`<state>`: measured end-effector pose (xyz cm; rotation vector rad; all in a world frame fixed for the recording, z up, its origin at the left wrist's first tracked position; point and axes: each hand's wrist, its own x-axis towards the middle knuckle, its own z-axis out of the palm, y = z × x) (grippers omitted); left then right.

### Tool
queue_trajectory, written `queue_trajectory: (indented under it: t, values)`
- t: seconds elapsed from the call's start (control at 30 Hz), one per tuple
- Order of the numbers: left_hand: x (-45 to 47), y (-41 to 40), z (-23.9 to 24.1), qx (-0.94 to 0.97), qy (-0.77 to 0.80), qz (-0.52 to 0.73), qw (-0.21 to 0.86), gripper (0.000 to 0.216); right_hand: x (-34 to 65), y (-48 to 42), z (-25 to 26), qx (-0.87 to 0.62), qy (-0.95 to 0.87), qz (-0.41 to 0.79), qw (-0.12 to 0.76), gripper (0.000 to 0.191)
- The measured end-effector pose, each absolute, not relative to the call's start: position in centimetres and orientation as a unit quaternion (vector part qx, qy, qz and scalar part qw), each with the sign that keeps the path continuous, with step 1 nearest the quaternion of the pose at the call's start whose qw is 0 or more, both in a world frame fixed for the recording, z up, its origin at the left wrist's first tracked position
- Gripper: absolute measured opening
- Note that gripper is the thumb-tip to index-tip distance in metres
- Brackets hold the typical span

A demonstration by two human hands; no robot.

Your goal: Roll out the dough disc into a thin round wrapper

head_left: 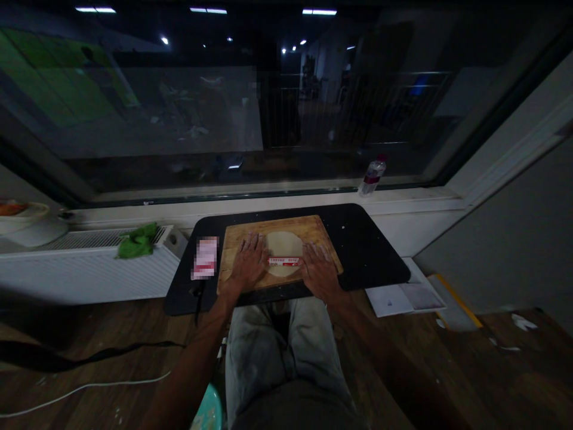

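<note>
A flat round sheet of dough lies on a wooden cutting board. Across the dough runs a rolling pin with a red and white printed label; its ends are hidden beneath my hands. My left hand rests palm down over the left end, fingers stretched forward on the board beside the dough. Over the right end, my right hand lies flat in the same way, fingers pointing away from me. Neither hand wraps round the pin as far as I can see.
The board sits on a black table above my knees. A blurred pink packet lies at its left. A bottle stands on the window sill. A green cloth hangs on the radiator. A teal basin is on the floor.
</note>
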<state>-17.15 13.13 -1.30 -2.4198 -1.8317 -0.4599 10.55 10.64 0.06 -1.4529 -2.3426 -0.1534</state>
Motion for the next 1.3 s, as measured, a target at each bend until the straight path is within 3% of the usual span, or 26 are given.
queue_trajectory:
  t: [0.33, 0.57, 0.8, 0.93, 1.07, 1.3]
  values:
    - [-16.9, 10.0, -2.2, -0.769, -0.605, -0.196, 0.059, 0.06, 11.1, 7.0, 0.1, -0.477, -0.847, -0.055, 0.227, 0.055]
    - [-16.6, 11.3, -2.3, -0.756, -0.6, -0.257, 0.048, 0.054, 13.6, 8.6, 1.0, -0.411, -0.896, -0.005, 0.169, 0.053]
    - [-18.4, 17.7, -0.1, -0.68, -0.632, -0.358, -0.101, 0.052, 14.1, 10.7, 1.9, -0.389, -0.909, 0.042, 0.145, 0.049]
    - [-19.9, 20.9, 1.4, -0.658, -0.661, -0.309, -0.186, 0.035, 16.3, 11.5, 1.0, -0.414, -0.894, 0.064, 0.158, 0.055]
    - [-18.6, 22.6, 1.3, -0.679, -0.653, -0.256, -0.216, 0.023, 19.8, 12.0, 0.6, -0.466, -0.86, 0.074, 0.196, 0.049]
    - [-16.2, 24.7, 0.6, -0.678, -0.66, -0.199, -0.256, 0.034, 21.3, 12.0, 1.6, -0.501, -0.816, 0.105, 0.269, 0.05]
